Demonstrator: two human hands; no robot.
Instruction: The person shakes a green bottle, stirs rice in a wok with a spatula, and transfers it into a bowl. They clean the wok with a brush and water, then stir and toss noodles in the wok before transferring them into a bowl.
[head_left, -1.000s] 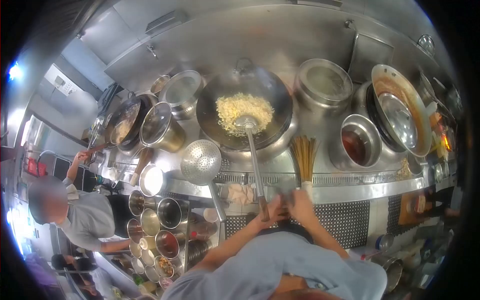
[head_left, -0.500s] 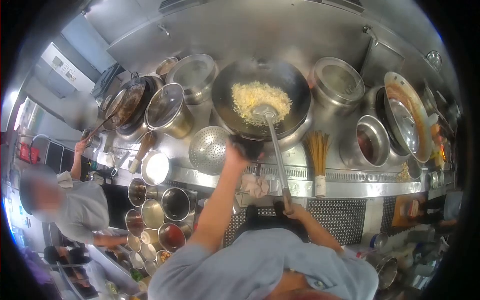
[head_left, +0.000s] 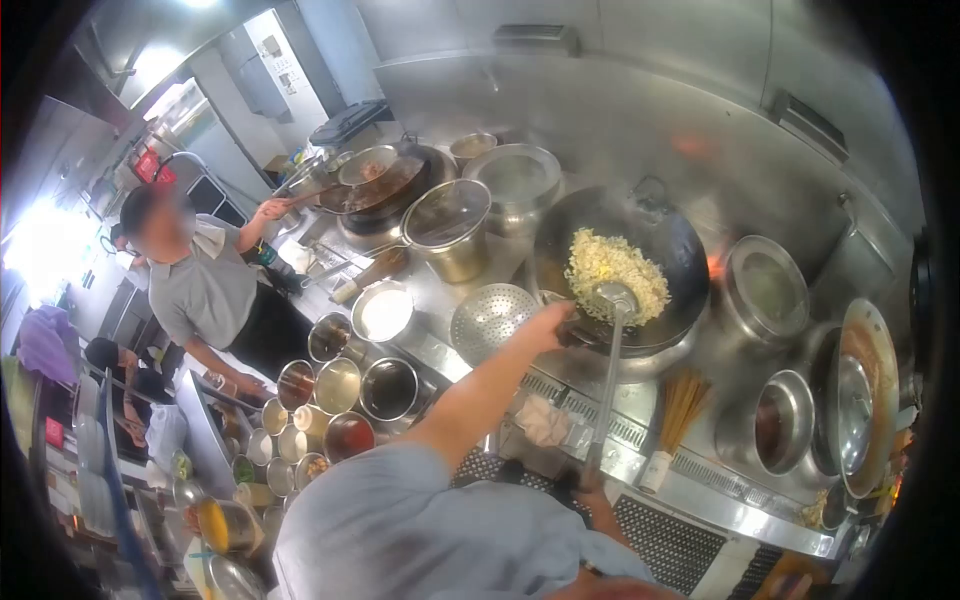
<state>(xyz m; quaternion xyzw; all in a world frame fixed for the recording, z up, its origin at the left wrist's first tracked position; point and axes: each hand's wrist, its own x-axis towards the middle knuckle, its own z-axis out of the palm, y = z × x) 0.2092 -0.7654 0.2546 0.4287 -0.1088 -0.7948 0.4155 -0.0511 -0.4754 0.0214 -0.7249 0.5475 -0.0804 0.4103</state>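
Observation:
A large black wok (head_left: 690, 262) sits on the range, holding fried rice (head_left: 610, 262) with yellow bits like egg. My left hand (head_left: 550, 326) is closed on the wok's near-left edge, where a dark pad or handle cover shows at the fingers. In my right hand (head_left: 594, 494) is the end of a long-handled ladle (head_left: 609, 395), the fingers wrapped round it. The ladle's bowl rests in the near side of the rice. Just left of my left hand lies a perforated strainer (head_left: 490, 322).
A bamboo wok brush (head_left: 682, 412) and a crumpled cloth (head_left: 541, 420) lie along the range's front. Lidded pots (head_left: 515, 178) flank the wok. At left, several sauce containers (head_left: 338, 386) stand near a co-worker (head_left: 225, 285), whose hand holds a ladle over another wok (head_left: 395, 190).
The view has turned left, so everything sits tilted and further right. My left hand still grips the wok's edge, and the ladle stays in the rice. The co-worker's ladle now holds food.

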